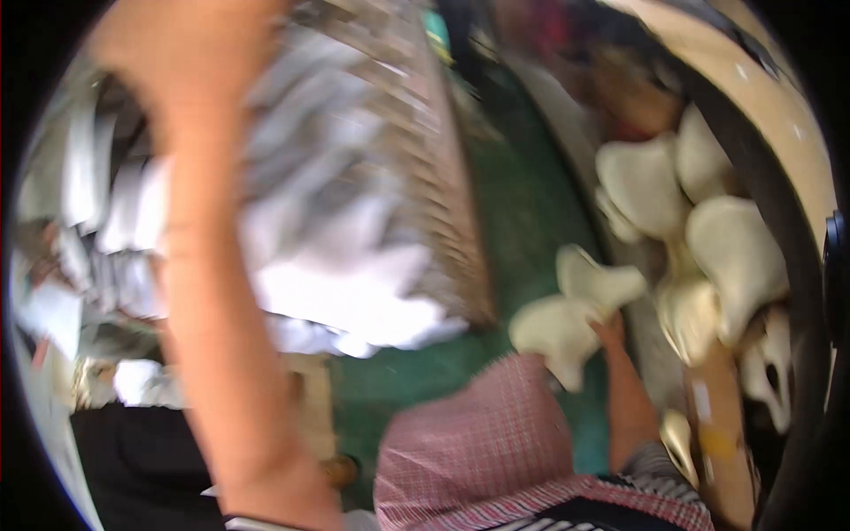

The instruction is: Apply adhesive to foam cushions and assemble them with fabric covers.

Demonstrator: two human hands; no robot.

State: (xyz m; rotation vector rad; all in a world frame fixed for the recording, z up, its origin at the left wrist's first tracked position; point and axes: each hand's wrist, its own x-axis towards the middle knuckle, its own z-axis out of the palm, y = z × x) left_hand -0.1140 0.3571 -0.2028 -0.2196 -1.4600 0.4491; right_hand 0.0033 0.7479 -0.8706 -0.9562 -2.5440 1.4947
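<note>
"Where were the paired cream saddle-shaped pieces?"

"Just beyond the checked cloth. The right hand was clamped on their near edge, presumably to keep both together."

"The left hand?"

"Far ahead-left of the cloth, too blurred to tell its grip; its forearm blocked things there. More pale pieces crowded the cloth's right."

heap: left, to near end of rack | strip: right of rack | piled shells: beyond strip's right edge
</note>
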